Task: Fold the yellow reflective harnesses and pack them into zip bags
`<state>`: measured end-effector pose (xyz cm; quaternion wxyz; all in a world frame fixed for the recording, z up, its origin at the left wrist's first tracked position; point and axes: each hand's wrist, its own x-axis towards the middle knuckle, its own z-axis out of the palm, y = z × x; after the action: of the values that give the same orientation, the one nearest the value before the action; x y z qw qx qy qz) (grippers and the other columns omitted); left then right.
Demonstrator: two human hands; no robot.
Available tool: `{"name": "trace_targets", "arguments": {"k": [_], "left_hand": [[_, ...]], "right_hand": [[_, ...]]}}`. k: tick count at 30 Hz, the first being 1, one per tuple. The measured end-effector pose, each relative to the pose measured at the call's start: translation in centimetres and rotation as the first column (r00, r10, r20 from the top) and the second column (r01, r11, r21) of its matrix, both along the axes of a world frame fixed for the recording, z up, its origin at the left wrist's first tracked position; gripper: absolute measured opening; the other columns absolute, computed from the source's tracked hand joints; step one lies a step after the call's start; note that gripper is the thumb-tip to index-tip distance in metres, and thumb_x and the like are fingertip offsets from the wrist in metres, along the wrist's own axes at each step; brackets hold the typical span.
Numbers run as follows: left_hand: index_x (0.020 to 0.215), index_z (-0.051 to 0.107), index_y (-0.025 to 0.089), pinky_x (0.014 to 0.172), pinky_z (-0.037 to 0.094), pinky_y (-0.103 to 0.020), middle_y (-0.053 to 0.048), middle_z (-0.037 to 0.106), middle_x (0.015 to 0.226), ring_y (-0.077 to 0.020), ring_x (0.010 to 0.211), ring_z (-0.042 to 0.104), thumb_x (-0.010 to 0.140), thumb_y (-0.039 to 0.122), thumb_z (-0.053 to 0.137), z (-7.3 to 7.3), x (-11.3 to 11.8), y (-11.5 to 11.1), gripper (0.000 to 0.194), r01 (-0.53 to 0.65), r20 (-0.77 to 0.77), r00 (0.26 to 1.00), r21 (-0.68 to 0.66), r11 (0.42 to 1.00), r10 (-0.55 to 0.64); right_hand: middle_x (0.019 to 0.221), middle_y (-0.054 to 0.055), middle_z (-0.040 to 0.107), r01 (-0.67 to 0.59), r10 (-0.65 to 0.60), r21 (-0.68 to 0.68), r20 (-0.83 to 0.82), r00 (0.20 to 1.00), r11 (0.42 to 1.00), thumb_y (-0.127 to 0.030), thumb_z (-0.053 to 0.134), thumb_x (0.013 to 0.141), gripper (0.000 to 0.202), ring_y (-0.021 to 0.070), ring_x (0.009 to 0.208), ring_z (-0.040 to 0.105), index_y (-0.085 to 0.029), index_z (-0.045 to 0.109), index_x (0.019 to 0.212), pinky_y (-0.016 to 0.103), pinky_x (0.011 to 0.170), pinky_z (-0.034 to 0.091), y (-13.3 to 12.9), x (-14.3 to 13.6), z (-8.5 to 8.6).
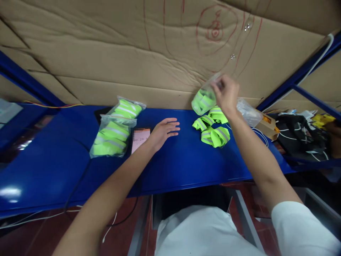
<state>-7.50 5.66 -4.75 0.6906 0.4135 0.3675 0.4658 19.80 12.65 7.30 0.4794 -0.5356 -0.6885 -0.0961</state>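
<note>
My right hand (226,92) pinches the top of a clear plastic bag (204,99) with neon yellow-green reflective strips inside, lifted near the cardboard at the back. Below it, several loose bundles of the same reflective strips (215,137) lie on the blue table. My left hand (163,133) has its fingers stretched out and holds nothing, over the table just right of a phone (140,137) that displays large digits. Left of the phone lie two filled zip bags of reflective strips, the nearer bag (113,137) overlapping the farther bag (126,109).
A cardboard wall (119,53) with red drawings rises behind the blue table (181,167). At the right are a crumpled clear plastic bag (249,112), a small cardboard box (268,126), a white cable (259,133) and black bags (298,131). Blue frame posts stand on both sides.
</note>
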Motion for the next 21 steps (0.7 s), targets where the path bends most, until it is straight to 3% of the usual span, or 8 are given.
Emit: {"name": "trace_targets", "arguments": {"k": [2, 6, 10, 16, 19, 21], "left_hand": [[0.114, 0.069, 0.016, 0.085, 0.056, -0.036, -0.013, 0.073, 0.120, -0.0231, 0.100, 0.071, 0.080, 0.024, 0.075, 0.1, -0.1, 0.0, 0.036, 0.004, -0.027, 1.000, 0.020, 1.000, -0.004], [0.109, 0.072, 0.017, 0.079, 0.054, -0.032, -0.011, 0.074, 0.115, -0.0207, 0.095, 0.070, 0.077, 0.025, 0.077, 0.6, 0.1, -0.4, 0.033, 0.039, -0.092, 0.995, 0.064, 0.997, -0.034], [0.105, 0.075, 0.018, 0.076, 0.053, -0.031, -0.010, 0.076, 0.110, -0.0210, 0.092, 0.071, 0.075, 0.029, 0.080, 1.0, 0.4, -0.9, 0.032, 0.134, -0.168, 0.978, 0.071, 0.988, -0.121], [0.101, 0.076, 0.020, 0.074, 0.054, -0.033, -0.011, 0.077, 0.106, -0.0222, 0.089, 0.071, 0.078, 0.042, 0.081, 0.7, 0.8, -1.0, 0.032, 0.220, -0.266, 0.946, 0.100, 0.970, -0.187], [0.102, 0.074, 0.020, 0.073, 0.055, -0.035, -0.012, 0.077, 0.107, -0.0237, 0.089, 0.072, 0.080, 0.045, 0.077, 0.4, 0.7, -0.8, 0.033, 0.219, -0.330, 0.930, 0.135, 0.966, -0.164], [0.102, 0.073, 0.021, 0.076, 0.056, -0.037, -0.012, 0.076, 0.107, -0.0250, 0.091, 0.072, 0.085, 0.045, 0.072, 0.2, 0.5, -0.5, 0.030, 0.185, -0.391, 0.915, 0.184, 0.965, -0.101]], "right_hand": [[0.088, 0.005, 0.066, 0.121, -0.121, 0.042, 0.009, 0.993, 0.992, -0.030, 0.059, 0.102, 0.015, 0.0169, 0.079, 0.055, -0.020, 0.059, 0.091, 0.033, 0.079, 0.045, 1.0, 0.6, 0.3], [0.084, 0.003, 0.067, 0.111, -0.110, -0.007, 0.098, 0.989, 0.994, -0.031, 0.066, 0.098, 0.018, 0.0162, 0.076, 0.056, -0.019, 0.059, 0.087, 0.032, 0.078, 0.046, 1.4, 1.9, 1.3], [0.084, 0.003, 0.064, 0.219, -0.218, 0.153, -0.024, 0.976, 0.964, -0.030, 0.068, 0.097, 0.019, 0.0155, 0.076, 0.054, -0.020, 0.055, 0.087, 0.030, 0.075, 0.043, 0.7, 3.5, 3.0], [0.092, 0.007, 0.065, 0.295, -0.272, 0.185, -0.139, 0.952, 0.937, -0.021, 0.069, 0.094, 0.016, 0.0165, 0.086, 0.058, -0.023, 0.054, 0.088, 0.030, 0.083, 0.047, 1.4, 4.9, 6.2], [0.107, 0.012, 0.066, 0.321, -0.284, 0.239, -0.176, 0.943, 0.917, -0.019, 0.068, 0.092, 0.009, 0.0210, 0.103, 0.063, -0.018, 0.062, 0.099, 0.036, 0.098, 0.047, 1.7, 8.6, 7.8], [0.119, 0.013, 0.061, 0.428, -0.349, 0.322, -0.277, 0.895, 0.844, -0.026, 0.054, 0.098, 0.016, 0.0233, 0.116, 0.062, -0.019, 0.066, 0.107, 0.043, 0.108, 0.042, 1.4, 13.3, 7.6]]}}
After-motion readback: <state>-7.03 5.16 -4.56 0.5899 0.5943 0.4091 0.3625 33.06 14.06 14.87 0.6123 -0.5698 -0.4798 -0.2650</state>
